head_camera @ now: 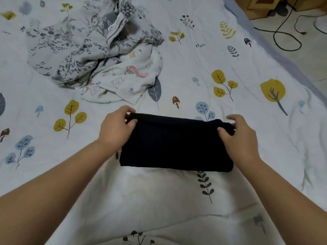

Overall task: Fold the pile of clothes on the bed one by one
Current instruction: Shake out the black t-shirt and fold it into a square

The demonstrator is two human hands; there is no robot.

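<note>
The black garment (175,144) lies on the bed (230,64) straight ahead, its long axis running left to right between the hands. The left hand (115,129) pinches its far left corner and the right hand (238,137) its far right corner, equally near. It looks a plain, compact, already-doubled rectangle; the unfolded pile (93,55) sits beyond to the left.

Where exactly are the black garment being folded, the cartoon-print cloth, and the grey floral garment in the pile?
black garment (175,144), head view, middle of its folded top face.
cartoon-print cloth (122,80), head view, its crumpled middle by the bear prints.
grey floral garment (70,50), head view, its broad left panel.
</note>
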